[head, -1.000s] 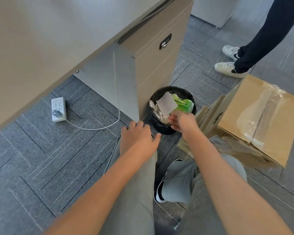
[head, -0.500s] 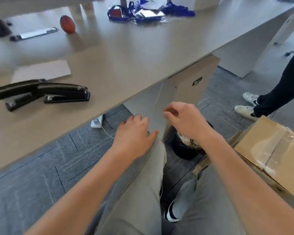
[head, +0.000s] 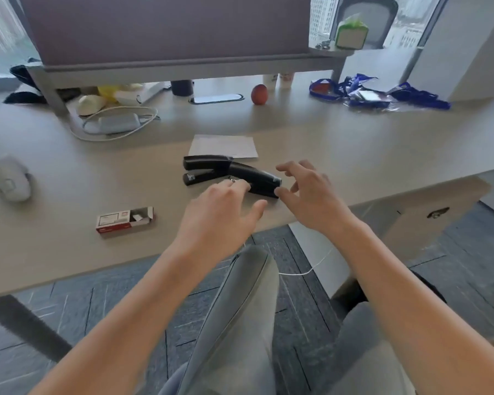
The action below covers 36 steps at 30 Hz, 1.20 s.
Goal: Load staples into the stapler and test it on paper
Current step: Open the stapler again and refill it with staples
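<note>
Head view: black stapler [head: 231,175] lay on desk [head: 340,155] w/ top arm swung open, long axis running left-right, slightly toward the person at its right end; paper [head: 223,146] just behind it, staple box [head: 125,220] well apart to the left, flap open. Both hands were open, fingers spread, gripping nothing: left hand [head: 222,217] over the stapler's middle near edge, contact unclear, right hand [head: 310,195] at its right end. Judged: both about equally near, right better placed for the end.

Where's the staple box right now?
In the head view, the staple box lies on the desk near its front edge, end flap open, left of the left hand and the stapler.
</note>
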Motion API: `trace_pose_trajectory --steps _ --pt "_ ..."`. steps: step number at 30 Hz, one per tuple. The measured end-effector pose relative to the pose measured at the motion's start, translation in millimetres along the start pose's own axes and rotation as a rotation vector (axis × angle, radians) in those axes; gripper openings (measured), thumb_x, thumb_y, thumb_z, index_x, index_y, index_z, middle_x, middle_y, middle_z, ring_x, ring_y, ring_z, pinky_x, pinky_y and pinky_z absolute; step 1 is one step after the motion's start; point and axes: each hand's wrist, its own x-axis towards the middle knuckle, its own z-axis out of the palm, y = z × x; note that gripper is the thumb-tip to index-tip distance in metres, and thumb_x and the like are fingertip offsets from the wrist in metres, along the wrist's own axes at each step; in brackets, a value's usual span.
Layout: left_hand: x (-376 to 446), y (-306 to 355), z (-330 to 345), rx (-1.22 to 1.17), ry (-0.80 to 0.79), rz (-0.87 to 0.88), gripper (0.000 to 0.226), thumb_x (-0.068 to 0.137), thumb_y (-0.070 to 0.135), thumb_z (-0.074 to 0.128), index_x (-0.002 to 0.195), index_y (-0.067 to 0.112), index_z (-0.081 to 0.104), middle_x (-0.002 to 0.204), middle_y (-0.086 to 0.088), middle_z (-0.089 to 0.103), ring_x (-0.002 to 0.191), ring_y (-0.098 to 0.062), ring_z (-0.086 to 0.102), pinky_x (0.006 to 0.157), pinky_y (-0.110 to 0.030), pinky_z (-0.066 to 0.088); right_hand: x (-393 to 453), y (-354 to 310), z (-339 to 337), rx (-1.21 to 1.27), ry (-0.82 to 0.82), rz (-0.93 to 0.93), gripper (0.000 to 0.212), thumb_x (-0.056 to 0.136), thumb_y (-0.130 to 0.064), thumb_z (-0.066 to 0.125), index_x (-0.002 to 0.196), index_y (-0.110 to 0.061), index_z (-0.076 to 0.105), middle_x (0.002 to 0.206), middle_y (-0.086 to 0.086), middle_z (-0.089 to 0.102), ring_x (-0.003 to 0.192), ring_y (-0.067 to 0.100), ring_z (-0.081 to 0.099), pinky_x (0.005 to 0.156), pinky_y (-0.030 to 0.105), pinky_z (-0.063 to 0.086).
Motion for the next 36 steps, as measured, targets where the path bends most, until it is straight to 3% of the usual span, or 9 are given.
trace_pose_trajectory --steps 5,10,14,19,24,26,31,36 --pt "16.5 -39.8 -2.5 -0.047 0.087 -0.086 0.044 0.095 0.051 0.053 0.124 0.019 0.064 0.11 -0.001 0.064 0.102 -0.025 0.061 0.083 -0.042 0.054 33.7 -14.2 26.9 -0.073 -0.063 0.005 0.045 0.095 -0.023 0.065 0.139 -0.025 0.059 0.125 0.007 0.058 0.119 0.03 0.052 0.096 0.04 0.044" --pt "42.6 -75.6 3.1 -0.102 0.163 -0.148 0.039 0.094 0.042 0.06 0.122 0.014 0.065 0.115 -0.007 0.064 0.103 -0.029 0.061 0.088 -0.049 0.054 62.6 -21.1 39.9 -0.064 -0.101 -0.095 0.045 0.093 -0.017 0.064 0.136 -0.029 0.065 0.115 0.004 0.061 0.112 0.026 0.049 0.096 0.038 0.043" --pt "53.1 -91.2 5.0 -0.112 0.206 -0.167 0.041 0.094 0.037 0.062 0.125 0.011 0.064 0.116 -0.009 0.062 0.111 -0.029 0.056 0.088 -0.05 0.054 80.6 -31.0 45.8 0.027 -0.079 -0.104 0.036 0.099 -0.031 0.06 0.133 -0.024 0.068 0.107 -0.001 0.061 0.105 0.02 0.052 0.085 0.028 0.034" --pt "53.7 -99.9 6.6 -0.11 0.182 -0.194 0.045 0.096 0.04 0.058 0.132 0.014 0.057 0.125 -0.005 0.057 0.117 -0.023 0.051 0.086 -0.042 0.052 105.8 -43.6 50.5 0.106 -0.031 -0.075 0.031 0.098 -0.024 0.062 0.128 -0.023 0.071 0.114 -0.002 0.064 0.108 0.019 0.057 0.088 0.025 0.034" --pt "51.9 -101.1 6.9 -0.182 0.162 -0.24 0.04 0.098 0.038 0.056 0.133 0.018 0.053 0.127 0.001 0.054 0.111 -0.019 0.053 0.076 -0.031 0.038 126.7 -61.1 58.3 0.14 -0.18 -0.131 0.037 0.091 -0.016 0.069 0.127 -0.024 0.072 0.123 -0.001 0.067 0.116 0.017 0.059 0.102 0.033 0.044" --pt "54.2 -100.9 7.8 -0.23 0.17 -0.259 0.039 0.098 0.034 0.057 0.133 0.018 0.054 0.126 0.001 0.054 0.109 -0.02 0.055 0.079 -0.031 0.041 134.7 -67.5 59.1 0.17 -0.259 -0.135 0.037 0.089 -0.014 0.072 0.124 -0.023 0.074 0.123 -0.004 0.07 0.117 0.016 0.062 0.107 0.035 0.046" --pt "61.1 -101.8 9.7 -0.294 0.192 -0.287 0.037 0.096 0.025 0.055 0.131 0.013 0.058 0.125 0.0 0.055 0.107 -0.022 0.056 0.088 -0.033 0.045 152.6 -74.6 59.6 0.193 -0.439 -0.066 0.032 0.082 -0.011 0.076 0.112 -0.024 0.076 0.101 -0.003 0.077 0.1 0.02 0.069 0.095 0.038 0.054" --pt "65.6 -102.4 7.9 -0.336 0.188 -0.287 0.047 0.097 0.027 0.055 0.142 0.013 0.052 0.133 0.001 0.055 0.118 -0.018 0.055 0.092 -0.027 0.04 149.4 -71.6 58.8 0.215 -0.336 -0.119 0.03 0.086 -0.013 0.074 0.113 -0.025 0.074 0.098 -0.005 0.074 0.097 0.019 0.067 0.091 0.034 0.053"
